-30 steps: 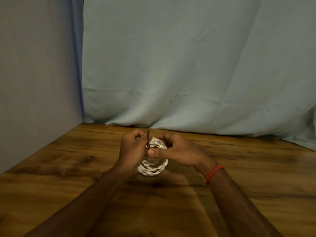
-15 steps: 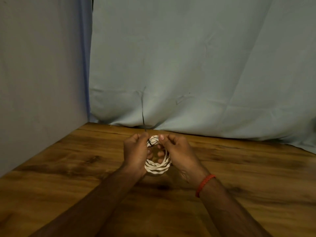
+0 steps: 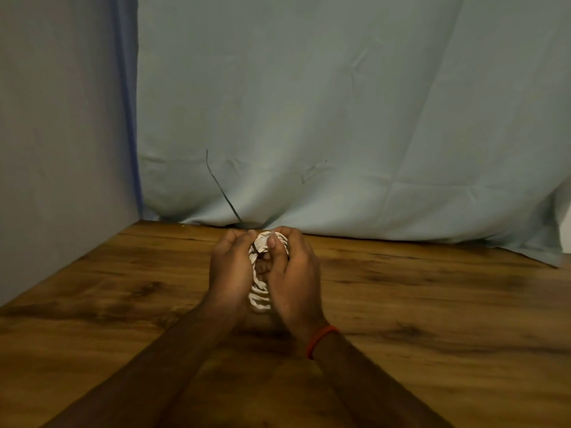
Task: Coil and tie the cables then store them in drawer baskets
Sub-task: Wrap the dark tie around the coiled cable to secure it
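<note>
Head view, looking down at a white cable coil (image 3: pixel 259 293) wound into a small ring and held upright just above a wooden table (image 3: pixel 432 304). The left hand (image 3: pixel 230 270) curls against the coil's left side and pinches a thin dark tie (image 3: pixel 221 186), whose free end sticks up and away from the top of the coil. The right hand (image 3: pixel 293 273) grips the coil's right side, thumb pressed on its top; a red band (image 3: pixel 321 339) circles that wrist. Coiling looks finished, and tying seems under way but not secured, judging by the long loose end. Storing is not yet done, and no drawer basket is in view. Beyond the coil, the table's far edge meets a hanging blue cloth (image 3: pixel 340 118); left of the coil, bare wood runs to a grey wall (image 3: pixel 61 149). Right of the coil, the wood stretches wide, giving ample room.
</note>
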Demonstrator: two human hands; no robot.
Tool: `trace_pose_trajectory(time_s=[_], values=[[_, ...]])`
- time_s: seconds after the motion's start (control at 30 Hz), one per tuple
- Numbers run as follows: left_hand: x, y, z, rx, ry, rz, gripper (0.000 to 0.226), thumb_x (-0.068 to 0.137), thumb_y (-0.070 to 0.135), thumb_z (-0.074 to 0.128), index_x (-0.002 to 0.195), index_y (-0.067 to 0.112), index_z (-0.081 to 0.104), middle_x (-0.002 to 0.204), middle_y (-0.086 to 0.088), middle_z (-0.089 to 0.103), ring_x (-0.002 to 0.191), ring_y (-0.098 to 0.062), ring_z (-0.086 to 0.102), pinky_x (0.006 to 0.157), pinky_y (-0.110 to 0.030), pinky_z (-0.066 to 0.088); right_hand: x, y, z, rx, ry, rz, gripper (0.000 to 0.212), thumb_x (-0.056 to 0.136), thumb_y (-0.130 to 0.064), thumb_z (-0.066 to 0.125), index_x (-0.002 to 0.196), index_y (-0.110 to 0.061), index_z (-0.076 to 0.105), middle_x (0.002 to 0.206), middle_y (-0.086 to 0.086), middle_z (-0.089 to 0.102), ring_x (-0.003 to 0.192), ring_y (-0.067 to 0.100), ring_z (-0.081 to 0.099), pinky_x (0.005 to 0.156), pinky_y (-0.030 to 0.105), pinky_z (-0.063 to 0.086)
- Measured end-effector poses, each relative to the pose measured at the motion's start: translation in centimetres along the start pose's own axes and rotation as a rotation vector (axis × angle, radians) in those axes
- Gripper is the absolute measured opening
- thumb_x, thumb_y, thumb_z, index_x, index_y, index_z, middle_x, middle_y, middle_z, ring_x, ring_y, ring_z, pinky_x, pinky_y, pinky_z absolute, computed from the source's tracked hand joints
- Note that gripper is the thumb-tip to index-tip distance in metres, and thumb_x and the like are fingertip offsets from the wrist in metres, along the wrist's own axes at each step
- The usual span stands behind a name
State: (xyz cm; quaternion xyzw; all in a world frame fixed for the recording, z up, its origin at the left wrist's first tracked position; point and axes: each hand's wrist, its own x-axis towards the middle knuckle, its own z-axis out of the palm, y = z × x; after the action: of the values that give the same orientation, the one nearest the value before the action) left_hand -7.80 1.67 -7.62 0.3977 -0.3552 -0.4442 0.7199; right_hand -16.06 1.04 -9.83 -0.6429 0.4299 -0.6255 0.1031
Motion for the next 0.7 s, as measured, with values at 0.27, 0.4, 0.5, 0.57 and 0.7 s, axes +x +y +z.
trace_pose_trajectory(time_s=[0.27,0.4,0.5,0.57,0.7], values=[[0.4,0.1,-0.4,0.029,0.008,-0.039,0.040,0.096,0.015,0.050,0.059,0.023,0.063,0.048,-0.003,0.045,0.043,-0.017,0.035,0.048,-0.025,0.025,0.7,-0.5,-1.3,0.040,-0.177,-0.170,0.019,0.103,-0.018,0.051,0.119,-0.027,0.059,0.099,-0.003,0.068,0.092,0.011,0.064,0.077,0.033,0.054],[0.5,0.2,-0.3,0.015,0.019,-0.091,0.034,0.095,0.014,0.048,0.064,0.019,0.061,0.047,-0.003,0.044,0.041,-0.015,0.035,0.048,-0.024,0.026,0.8,-0.6,-1.5,0.038,-0.194,-0.192,0.012,0.099,-0.025,0.059,0.111,-0.027,0.057,0.096,-0.004,0.067,0.090,0.012,0.064,0.076,0.036,0.053],[0.7,0.1,-0.5,0.026,0.024,-0.111,0.022,0.093,0.014,0.047,0.074,0.010,0.057,0.049,-0.006,0.044,0.038,-0.015,0.036,0.045,-0.025,0.027,0.6,-0.4,-1.3,0.046,-0.222,-0.161,0.008,0.103,-0.032,0.050,0.110,-0.029,0.049,0.092,-0.001,0.066,0.083,0.015,0.067,0.070,0.040,0.057],[0.7,-0.1,-0.5,0.017,0.013,-0.110,0.019,0.092,0.014,0.048,0.079,0.006,0.059,0.052,-0.008,0.046,0.039,-0.017,0.039,0.045,-0.026,0.030,0.5,-0.5,-1.3,0.056,-0.209,-0.151,0.005,0.105,-0.029,0.046,0.108,-0.025,0.046,0.087,-0.001,0.065,0.075,0.010,0.066,0.066,0.031,0.057],[0.6,-0.3,-0.3,0.020,-0.002,-0.124,0.023,0.095,0.018,0.049,0.098,0.001,0.064,0.058,-0.011,0.050,0.047,-0.023,0.050,0.046,-0.027,0.042,0.4,-0.2,-1.2,0.034,-0.155,-0.122,0.014,0.105,-0.039,0.040,0.109,-0.025,0.042,0.088,-0.002,0.064,0.078,0.013,0.066,0.064,0.040,0.057]])
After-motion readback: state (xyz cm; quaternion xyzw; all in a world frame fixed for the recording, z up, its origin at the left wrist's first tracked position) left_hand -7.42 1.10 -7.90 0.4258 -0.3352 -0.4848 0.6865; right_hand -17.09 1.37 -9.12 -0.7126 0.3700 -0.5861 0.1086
